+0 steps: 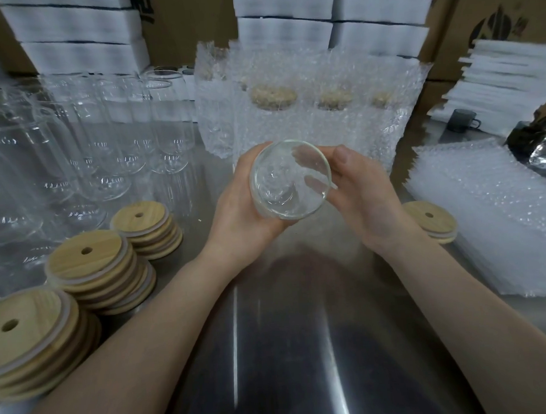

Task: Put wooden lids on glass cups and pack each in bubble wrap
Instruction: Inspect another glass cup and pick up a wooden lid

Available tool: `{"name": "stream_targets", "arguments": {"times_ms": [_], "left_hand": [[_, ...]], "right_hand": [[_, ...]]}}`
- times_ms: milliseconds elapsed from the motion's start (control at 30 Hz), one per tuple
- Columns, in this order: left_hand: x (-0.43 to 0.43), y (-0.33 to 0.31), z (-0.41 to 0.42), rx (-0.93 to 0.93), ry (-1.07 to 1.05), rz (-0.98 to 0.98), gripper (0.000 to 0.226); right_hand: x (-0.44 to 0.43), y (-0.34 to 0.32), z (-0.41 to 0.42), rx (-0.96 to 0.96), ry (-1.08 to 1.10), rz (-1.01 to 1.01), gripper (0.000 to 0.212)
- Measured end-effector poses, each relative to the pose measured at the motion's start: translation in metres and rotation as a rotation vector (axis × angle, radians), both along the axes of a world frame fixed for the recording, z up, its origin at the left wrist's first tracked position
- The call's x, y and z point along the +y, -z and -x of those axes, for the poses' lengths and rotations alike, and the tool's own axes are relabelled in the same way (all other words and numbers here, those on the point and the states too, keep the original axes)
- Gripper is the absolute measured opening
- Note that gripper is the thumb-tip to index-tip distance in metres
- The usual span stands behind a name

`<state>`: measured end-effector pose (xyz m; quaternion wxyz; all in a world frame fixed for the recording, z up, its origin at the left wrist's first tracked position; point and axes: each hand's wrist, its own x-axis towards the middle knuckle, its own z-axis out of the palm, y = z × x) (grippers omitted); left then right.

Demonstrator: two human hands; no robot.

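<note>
Glass cup (pixel 291 180) in both hands, no lid.
Left hand (pixel 233 205) and right hand (pixel 364 192) curl fingers round it; smooth glass could slip and crack on the table (pixel 287 332). Lids (pixel 91 264) wait at eight o'clock.

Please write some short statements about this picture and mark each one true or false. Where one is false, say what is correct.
1. The left hand and the right hand both hold one glass cup. True.
2. The glass cup carries a lid. False: no lid is on it.
3. Stacks of wooden lids stand on the table at the person's left. True.
4. The wrapped cups behind the hands have no lids. False: lids show through the wrap.
5. The bubble wrap sheets lie at the left. False: they lie at the right.
</note>
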<state>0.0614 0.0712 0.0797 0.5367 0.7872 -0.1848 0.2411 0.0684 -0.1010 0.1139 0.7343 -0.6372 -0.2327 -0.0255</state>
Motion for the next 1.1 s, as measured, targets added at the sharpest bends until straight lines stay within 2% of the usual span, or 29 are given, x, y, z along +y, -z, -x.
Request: {"name": "stream_targets", "arguments": {"times_ms": [33, 133, 267, 367, 433, 567, 733, 833, 933, 1100], "left_hand": [[0.0, 0.0, 0.0, 0.0, -0.003, 0.001, 0.076], [0.0, -0.001, 0.0, -0.009, 0.001, 0.007, 0.079], [0.0, 0.001, -0.001, -0.062, 0.0, -0.045, 0.084], [0.001, 0.003, -0.001, -0.055, 0.0, -0.091, 0.099], [0.001, 0.003, 0.0, -0.078, 0.016, -0.13, 0.1], [0.002, 0.005, 0.0, -0.082, 0.054, -0.175, 0.095], [0.001, 0.008, -0.006, -0.147, 0.014, -0.22, 0.083], [0.003, 0.012, -0.011, -0.227, -0.037, -0.288, 0.087], [0.004, 0.014, -0.013, -0.269, -0.073, -0.321, 0.087], [0.004, 0.014, -0.015, -0.286, -0.122, -0.339, 0.086]], "right_hand": [[0.001, -0.001, 0.002, -0.007, -0.01, -0.002, 0.033], [0.001, -0.001, 0.005, 0.001, -0.026, -0.014, 0.058], [0.001, -0.001, 0.001, 0.064, 0.002, -0.029, 0.027], [0.001, 0.0, -0.003, 0.122, 0.003, -0.051, 0.033], [0.001, 0.0, -0.003, 0.168, -0.001, -0.059, 0.039], [0.0, -0.002, -0.003, 0.232, -0.003, -0.059, 0.043], [0.0, -0.004, -0.002, 0.281, 0.006, -0.032, 0.066], [0.001, -0.004, 0.0, 0.284, 0.009, -0.02, 0.058], [0.002, -0.005, 0.004, 0.276, 0.009, 0.018, 0.061], [0.004, -0.004, 0.008, 0.223, 0.002, 0.107, 0.034]]}}
